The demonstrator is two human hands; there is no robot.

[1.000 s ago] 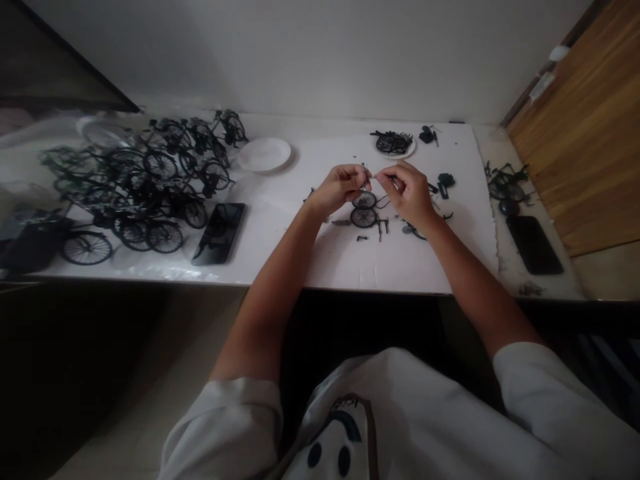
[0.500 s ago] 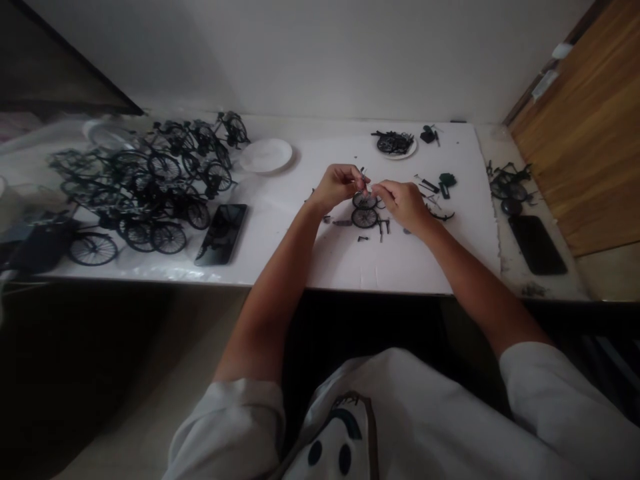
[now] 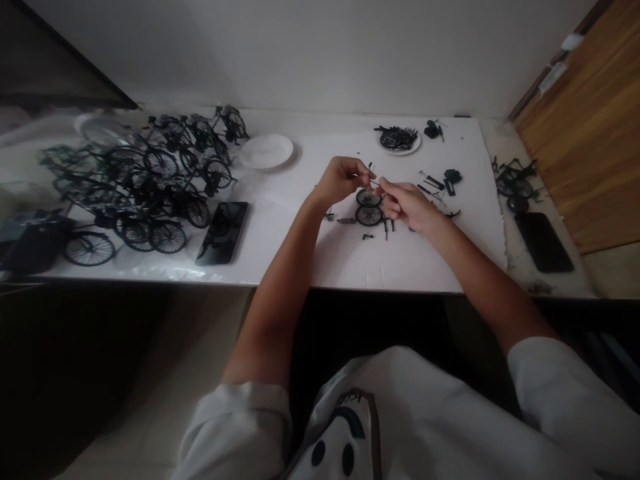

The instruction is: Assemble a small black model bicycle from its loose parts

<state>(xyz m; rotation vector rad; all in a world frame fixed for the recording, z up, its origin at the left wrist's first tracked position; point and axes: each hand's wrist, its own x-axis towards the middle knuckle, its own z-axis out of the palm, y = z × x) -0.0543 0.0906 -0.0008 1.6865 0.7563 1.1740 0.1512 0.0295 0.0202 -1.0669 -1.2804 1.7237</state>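
Observation:
My left hand pinches a small thin dark part that sticks up past the fingertips; its exact kind is too small to make out. Facing it, my right hand has thumb and finger closed on a thin rod-like piece that reaches toward the left fingertips. Both hands are raised a little over the white board. Just below them lie two miniature bicycle wheels, partly covered by the right fingers. Small black pieces and a tiny bent piece lie by the wheels.
Many assembled miniature bicycles crowd the left side beside a phone and a white plate. At the back, a small dish holds black parts. Dark green parts lie right. Another phone rests at far right.
My right hand has turned, its fingers now showing more below the thumb, and the thin piece between the hands is visible. The view has shifted slightly; the wheels stay on the board.

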